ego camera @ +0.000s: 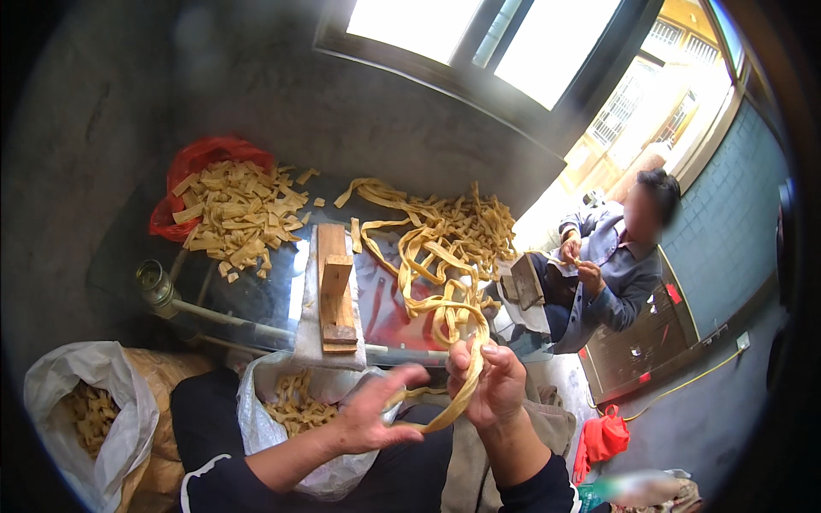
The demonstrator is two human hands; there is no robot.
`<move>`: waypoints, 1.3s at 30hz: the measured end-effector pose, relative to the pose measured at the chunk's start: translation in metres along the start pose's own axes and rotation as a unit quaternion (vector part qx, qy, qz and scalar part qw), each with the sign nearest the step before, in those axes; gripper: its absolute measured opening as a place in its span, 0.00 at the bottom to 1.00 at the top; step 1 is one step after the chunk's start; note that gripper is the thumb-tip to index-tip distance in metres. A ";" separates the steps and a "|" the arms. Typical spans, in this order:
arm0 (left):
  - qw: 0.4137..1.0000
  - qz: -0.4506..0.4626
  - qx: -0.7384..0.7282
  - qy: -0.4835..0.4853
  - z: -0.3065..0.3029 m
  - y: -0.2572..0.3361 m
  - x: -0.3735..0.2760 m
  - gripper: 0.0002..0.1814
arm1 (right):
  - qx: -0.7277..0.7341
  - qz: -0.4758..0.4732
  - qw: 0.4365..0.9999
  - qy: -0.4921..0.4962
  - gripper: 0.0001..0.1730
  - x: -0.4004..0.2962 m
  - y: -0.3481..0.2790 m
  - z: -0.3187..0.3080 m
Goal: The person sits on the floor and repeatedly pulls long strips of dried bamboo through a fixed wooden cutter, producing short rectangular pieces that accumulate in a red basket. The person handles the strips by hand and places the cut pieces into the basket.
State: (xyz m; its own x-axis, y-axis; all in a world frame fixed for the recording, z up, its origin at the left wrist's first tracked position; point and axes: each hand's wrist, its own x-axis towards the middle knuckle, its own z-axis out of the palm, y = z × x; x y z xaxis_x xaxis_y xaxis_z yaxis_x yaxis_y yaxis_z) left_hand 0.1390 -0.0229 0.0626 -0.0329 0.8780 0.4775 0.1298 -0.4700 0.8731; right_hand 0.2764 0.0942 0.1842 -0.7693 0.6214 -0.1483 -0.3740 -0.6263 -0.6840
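Observation:
My right hand [490, 381] pinches a long, soft yellowish strip [473, 365] between thumb and fingers. From there the strip loops down towards my left hand [378, 410], which is blurred, thumb and fingers spread. Part of the strip passes behind that hand, so its contact there is hidden. Beyond my right hand, more of the strip lies in loose coils [423, 256] on a glass-topped table [250, 314]. On the near edge stands a wooden block jig [335, 288] with upright pieces, set on a white cloth [309, 333].
Short cut pieces [244, 211] spill from a red plastic bag [173, 192]. A tangled strip heap [481, 224] lies at the back. A white sack [256, 391] on my lap and another sack [138, 397] at left hold pieces. At right, a seated person [609, 276] handles a strip beside another wooden block [527, 282].

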 end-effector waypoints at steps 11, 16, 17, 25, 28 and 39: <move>0.893 -0.392 -0.150 -0.161 -0.076 0.047 -0.056 0.14 | -0.040 -0.317 0.927 0.198 0.09 0.037 -0.121 -0.141; 0.924 -0.305 -0.232 0.006 -0.113 0.070 -0.094 0.21 | -0.163 -0.312 0.888 0.295 0.09 0.052 -0.113 -0.187; 0.926 -0.270 -0.258 0.053 -0.114 0.074 -0.097 0.20 | -0.248 -0.291 0.875 0.298 0.09 0.050 -0.105 -0.192; 0.944 -0.324 -0.062 -0.024 -0.058 0.067 -0.067 0.21 | -0.651 -0.378 0.654 -0.075 0.14 0.023 0.043 -0.064; 0.956 -0.290 -0.039 -0.036 -0.043 0.062 -0.045 0.15 | -0.685 -0.316 0.620 -0.217 0.20 -0.003 0.067 -0.014; 0.904 -0.397 0.130 -0.087 -0.105 0.075 -0.061 0.11 | -0.638 -0.268 0.722 0.005 0.05 0.021 0.033 -0.083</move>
State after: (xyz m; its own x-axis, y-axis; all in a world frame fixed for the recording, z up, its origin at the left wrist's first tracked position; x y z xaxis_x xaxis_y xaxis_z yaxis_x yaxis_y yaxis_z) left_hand 0.0466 -0.1209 0.1090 -0.0650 0.9411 -0.3318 0.3636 0.3320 0.8704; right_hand 0.2903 0.1256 0.0993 -0.6850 0.6215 0.3801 0.1713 0.6445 -0.7451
